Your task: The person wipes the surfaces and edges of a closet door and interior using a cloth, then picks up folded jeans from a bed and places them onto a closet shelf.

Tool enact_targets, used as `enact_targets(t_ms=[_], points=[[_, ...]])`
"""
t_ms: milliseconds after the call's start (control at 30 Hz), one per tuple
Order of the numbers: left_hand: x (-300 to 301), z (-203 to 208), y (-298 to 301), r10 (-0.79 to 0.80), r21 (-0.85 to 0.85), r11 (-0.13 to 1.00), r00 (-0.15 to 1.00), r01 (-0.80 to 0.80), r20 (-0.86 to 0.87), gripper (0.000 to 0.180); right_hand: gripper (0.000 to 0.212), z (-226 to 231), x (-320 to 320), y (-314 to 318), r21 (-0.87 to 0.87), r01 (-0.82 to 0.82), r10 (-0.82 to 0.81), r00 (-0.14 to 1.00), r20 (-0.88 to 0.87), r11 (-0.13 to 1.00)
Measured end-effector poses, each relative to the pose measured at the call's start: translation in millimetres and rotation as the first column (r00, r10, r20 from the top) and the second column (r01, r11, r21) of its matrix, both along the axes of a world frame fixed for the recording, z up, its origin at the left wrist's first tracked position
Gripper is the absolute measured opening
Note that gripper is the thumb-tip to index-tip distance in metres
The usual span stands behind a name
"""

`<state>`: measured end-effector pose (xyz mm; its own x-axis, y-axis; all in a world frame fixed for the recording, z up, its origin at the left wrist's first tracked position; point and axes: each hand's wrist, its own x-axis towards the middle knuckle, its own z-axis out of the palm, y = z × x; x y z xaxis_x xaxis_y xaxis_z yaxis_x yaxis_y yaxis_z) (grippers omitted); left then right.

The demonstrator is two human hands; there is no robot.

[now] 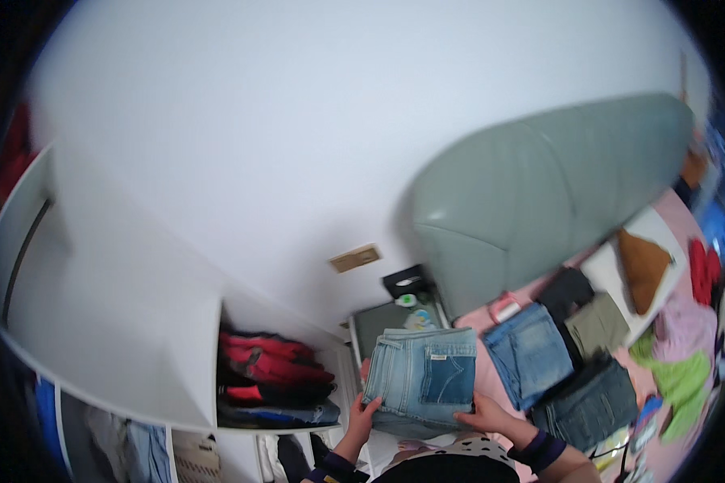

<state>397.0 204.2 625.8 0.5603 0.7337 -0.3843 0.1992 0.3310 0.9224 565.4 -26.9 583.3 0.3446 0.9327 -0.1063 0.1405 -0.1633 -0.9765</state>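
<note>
A folded pair of light blue jeans [399, 366] with a darker back pocket is held level in front of my body. My left hand [362, 414] grips its near left corner, thumb on top. On the near right side, my right hand [487, 414] is closed on the edge, its thumb along the top. More denim shows under the near edge; I cannot tell whether it is a separate pair. The fingers beneath the fabric are hidden. A dark band is around each wrist.
To the right, the pink-covered bed [498, 378] carries blue jeans [528, 354], dark jeans [586, 402], olive folded clothing [598, 324] and a brown cushion [644, 270] before a grey-green headboard [540, 193]. Ahead stands a nightstand [370, 324]. At left, a white wardrobe [193, 378] holds red garments [274, 362].
</note>
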Motion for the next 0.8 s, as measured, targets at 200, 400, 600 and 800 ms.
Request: enact_targets(t_ms=[200, 400, 600, 800], points=[[-153, 61, 35, 0.366, 0.061, 0.928, 0.929, -0.368, 0.052, 0.033, 0.058, 65, -66, 123, -0.043, -0.399, 0.400, 0.916, 0.012, 0.916], [-272, 107, 29, 0.619, 0.231, 0.709, 0.744, -0.667, 0.249, 0.030, 0.056, 125, -144, 227, 0.014, -0.693, 0.690, 0.720, 0.072, 0.721], [-328, 130, -2, 0.760, 0.291, 0.395, 0.488, -0.871, 0.429, 0.029, 0.051, 169, -221, 273, 0.186, -0.843, 0.719, 0.530, 0.450, 0.505], [-365, 170, -16, 0.801, 0.485, 0.089, 0.352, -0.870, 0.485, 0.035, 0.049, 222, -296, 332, 0.338, -0.843, 0.804, 0.518, 0.293, 0.420]])
